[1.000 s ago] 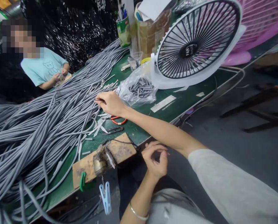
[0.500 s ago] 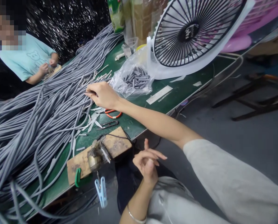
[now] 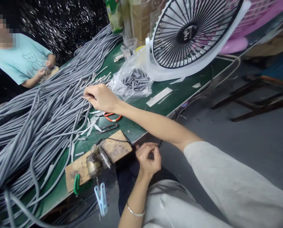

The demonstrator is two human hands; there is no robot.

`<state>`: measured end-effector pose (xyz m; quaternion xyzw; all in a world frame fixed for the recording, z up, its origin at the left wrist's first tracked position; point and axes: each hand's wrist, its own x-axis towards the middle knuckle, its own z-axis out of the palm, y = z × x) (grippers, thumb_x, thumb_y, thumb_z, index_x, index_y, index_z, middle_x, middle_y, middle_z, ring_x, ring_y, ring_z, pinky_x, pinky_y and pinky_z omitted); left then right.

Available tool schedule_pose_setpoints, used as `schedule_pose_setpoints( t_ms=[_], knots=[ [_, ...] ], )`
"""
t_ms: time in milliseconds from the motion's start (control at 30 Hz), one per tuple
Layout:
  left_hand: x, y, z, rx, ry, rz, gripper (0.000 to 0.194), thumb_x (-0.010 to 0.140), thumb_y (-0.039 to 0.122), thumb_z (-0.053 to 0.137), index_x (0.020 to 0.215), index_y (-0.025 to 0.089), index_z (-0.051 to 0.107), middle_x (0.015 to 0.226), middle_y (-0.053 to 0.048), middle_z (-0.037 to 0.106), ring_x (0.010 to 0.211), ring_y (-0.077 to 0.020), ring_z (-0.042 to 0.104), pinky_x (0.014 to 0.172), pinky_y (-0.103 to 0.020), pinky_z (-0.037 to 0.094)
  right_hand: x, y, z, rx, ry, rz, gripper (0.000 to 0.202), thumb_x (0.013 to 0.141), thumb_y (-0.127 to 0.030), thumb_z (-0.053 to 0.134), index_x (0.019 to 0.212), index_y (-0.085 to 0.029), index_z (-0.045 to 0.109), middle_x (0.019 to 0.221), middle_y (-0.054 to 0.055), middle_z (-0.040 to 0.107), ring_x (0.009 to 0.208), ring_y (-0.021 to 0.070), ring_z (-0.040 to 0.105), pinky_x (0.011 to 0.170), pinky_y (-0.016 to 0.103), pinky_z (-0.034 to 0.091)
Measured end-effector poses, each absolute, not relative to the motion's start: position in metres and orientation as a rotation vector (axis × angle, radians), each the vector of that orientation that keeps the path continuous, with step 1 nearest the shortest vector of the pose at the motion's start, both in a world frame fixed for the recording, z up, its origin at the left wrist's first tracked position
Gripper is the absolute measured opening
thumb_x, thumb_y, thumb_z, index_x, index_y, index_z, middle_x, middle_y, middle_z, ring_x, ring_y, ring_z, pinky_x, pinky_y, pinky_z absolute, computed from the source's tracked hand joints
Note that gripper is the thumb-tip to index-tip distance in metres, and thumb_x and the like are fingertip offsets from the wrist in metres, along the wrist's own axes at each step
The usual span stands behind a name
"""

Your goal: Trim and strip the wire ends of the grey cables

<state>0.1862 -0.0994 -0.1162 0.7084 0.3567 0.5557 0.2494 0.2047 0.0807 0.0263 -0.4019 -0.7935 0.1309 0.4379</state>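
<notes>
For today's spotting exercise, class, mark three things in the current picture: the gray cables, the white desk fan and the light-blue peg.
Gray cables (image 3: 53, 106): head view, middle of the heap.
White desk fan (image 3: 187, 34): head view, dark central hub.
Light-blue peg (image 3: 103, 204): head view, its lower body.

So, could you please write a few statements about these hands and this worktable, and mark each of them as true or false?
1. The right hand, over the grey cords, holds a thin dark object. True.
2. The left hand is stretched out flat over the grey cords. False: the left hand is curled, and shows in front of the table edge.
3. The clear plastic bag contains short grey tubes. True.
4. The scissors have green handles. False: the handles are orange.
5. A light blue clothes peg is by the wooden board. True.
</notes>
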Motion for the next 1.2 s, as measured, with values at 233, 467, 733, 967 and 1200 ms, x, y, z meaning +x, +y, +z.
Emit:
schedule_pose_setpoints(
  t_ms=[233, 467, 733, 967, 1200],
  knots=[
    [0.171, -0.076, -0.119, 2.182, 0.985, 1.763, 0.011, 0.072, 0.012, 0.051, 0.075, 0.014, 0.061, 0.060, -0.003, 0.063, 0.051, -0.0150, 0.062, 0.053, -0.025, 0.051, 0.205, 0.081, 0.027, -0.985, -1.970, 0.324, 0.016, 0.088, -0.017, 0.047, 0.076, -0.013, 0.057, 0.070, 0.001, 0.049, 0.069, 0.0117, 0.045, 0.065, 0.023, 0.028],
    [0.184, -0.089, -0.115, 1.831, 0.939, 1.971, 0.014, 0.076, 0.016, 0.046, 0.070, 0.017, 0.059, 0.054, -0.001, 0.059, 0.077, -0.0252, 0.069, 0.064, -0.035, 0.056, 0.205, 0.080, 0.029, -0.998, -1.981, 0.324, 0.017, 0.089, -0.017, 0.046, 0.077, -0.012, 0.058, 0.070, 0.001, 0.049, 0.069, 0.0118, 0.045, 0.065, 0.023, 0.028],
    [0.188, -0.117, -0.135, 2.067, 0.859, 1.919, 0.013, 0.069, 0.013, 0.043, 0.064, 0.020, 0.053, 0.047, 0.007, 0.058, 0.065, -0.0194, 0.070, 0.103, -0.052, 0.035, 0.206, 0.081, 0.026, -1.004, -1.976, 0.328, 0.015, 0.088, -0.016, 0.046, 0.077, -0.013, 0.057, 0.070, 0.000, 0.049, 0.069, 0.0115, 0.045, 0.066, 0.024, 0.029],
    [0.186, -0.139, -0.144, 2.190, 0.781, 1.720, 0.015, 0.061, 0.012, 0.041, 0.065, 0.023, 0.050, 0.045, 0.009, 0.057, 0.071, -0.0195, 0.070, 0.114, -0.047, 0.002, 0.207, 0.078, 0.029, -1.049, -1.979, 0.337, 0.016, 0.088, -0.017, 0.045, 0.078, -0.015, 0.058, 0.072, 0.001, 0.052, 0.073, 0.0133, 0.050, 0.072, 0.026, 0.032],
    [0.182, -0.132, -0.136, 2.159, 0.827, 1.709, 0.014, 0.063, 0.012, 0.043, 0.067, 0.021, 0.053, 0.048, 0.007, 0.058, 0.074, -0.0219, 0.070, 0.111, -0.056, 0.005, 0.207, 0.084, 0.028, -1.039, -1.974, 0.366, 0.015, 0.087, -0.017, 0.047, 0.078, -0.015, 0.058, 0.076, 0.003, 0.059, 0.078, 0.0145, 0.054, 0.075, 0.027, 0.035]
  ],
)
